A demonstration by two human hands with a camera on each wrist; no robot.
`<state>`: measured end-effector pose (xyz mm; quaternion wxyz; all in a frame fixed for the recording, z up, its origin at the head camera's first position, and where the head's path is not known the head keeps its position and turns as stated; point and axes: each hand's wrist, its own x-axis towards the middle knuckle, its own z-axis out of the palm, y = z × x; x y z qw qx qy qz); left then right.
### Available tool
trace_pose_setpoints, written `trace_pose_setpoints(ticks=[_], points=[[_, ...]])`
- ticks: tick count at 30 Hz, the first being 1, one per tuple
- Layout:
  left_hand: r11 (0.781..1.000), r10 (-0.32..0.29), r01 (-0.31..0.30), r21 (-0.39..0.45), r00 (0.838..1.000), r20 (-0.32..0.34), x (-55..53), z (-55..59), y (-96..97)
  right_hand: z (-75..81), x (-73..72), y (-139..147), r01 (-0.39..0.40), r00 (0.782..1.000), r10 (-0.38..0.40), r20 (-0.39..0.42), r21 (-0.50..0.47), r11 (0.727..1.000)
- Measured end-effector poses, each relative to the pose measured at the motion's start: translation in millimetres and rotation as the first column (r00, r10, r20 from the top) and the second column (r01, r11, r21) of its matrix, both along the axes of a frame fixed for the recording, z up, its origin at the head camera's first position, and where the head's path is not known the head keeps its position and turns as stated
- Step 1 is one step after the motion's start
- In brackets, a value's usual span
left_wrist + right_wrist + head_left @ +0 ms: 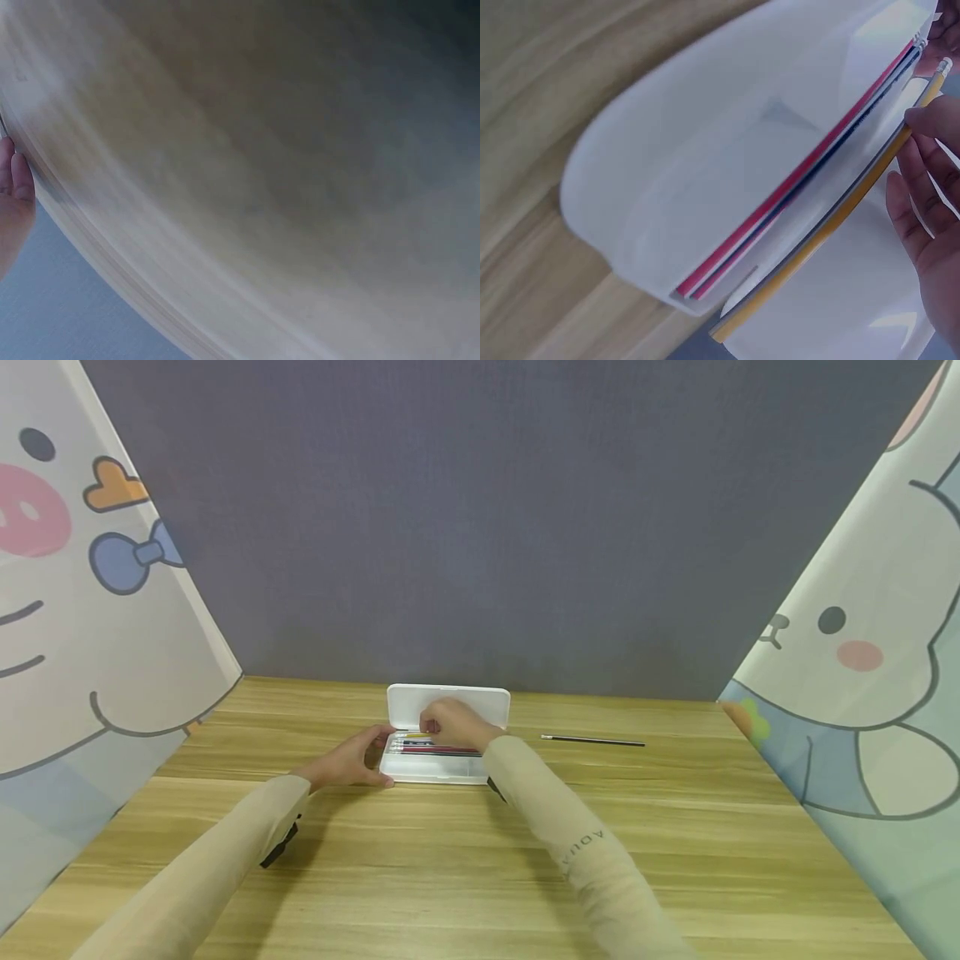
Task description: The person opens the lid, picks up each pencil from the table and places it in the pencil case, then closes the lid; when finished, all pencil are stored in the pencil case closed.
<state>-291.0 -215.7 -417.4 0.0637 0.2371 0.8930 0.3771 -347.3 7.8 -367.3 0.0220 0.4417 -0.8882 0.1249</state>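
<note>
A white pencil case [435, 767] lies with its lid [491, 702] raised at the back. Inside, red and dark pencils [795, 176] lie lengthwise, their white eraser ends to the left. My right hand [459, 723] reaches over the case and pinches a yellow pencil [840, 214] between thumb and fingers. That pencil runs along the hinge side, its white eraser end [944, 66] just past my fingers. My left hand [348, 762] holds the case's left end, thumb at the front corner and fingers at the back corner. Only a few of its fingers show in the left wrist view.
A dark pencil [592, 740] with a white end lies on the wooden table [420, 877], to the right of the case. A grey panel [480, 527] stands behind the table. Cartoon-printed panels [855, 727] flank both sides.
</note>
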Motion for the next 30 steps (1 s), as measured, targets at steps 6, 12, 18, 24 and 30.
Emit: trace_pose_setpoints(ticks=[6, 12, 18, 24, 30], points=[[1.000, 0.000, 0.000, -0.003, 1.000, -0.005, -0.8, -0.9, -0.4, -4.3, 0.2, -2, 0.013, 1.000, -0.013, 0.001, -0.021, 1.000], [1.000, -0.007, 0.007, 0.013, 1.000, -0.005, -0.4, -0.8, -0.4, -8.0, 0.3, -4, 0.020, 1.000, -0.021, -0.021, -0.013, 1.000], [1.000, -0.003, 0.003, 0.006, 1.000, -0.008, -1.2, -1.2, -0.9, -10.8, 0.7, -5, 0.018, 0.999, -0.019, -0.042, -0.018, 1.000], [1.000, -0.012, 0.012, 0.000, 1.000, -0.010, -1.3, -1.1, -0.8, -12.3, -1.3, -5, -0.001, 1.000, 0.001, -0.003, -0.048, 0.999], [1.000, -0.003, 0.003, -0.007, 1.000, -0.004, -0.3, 0.1, 0.1, -22.0, -10.2, -5, -0.036, 0.999, 0.035, -0.011, -0.070, 0.997]])
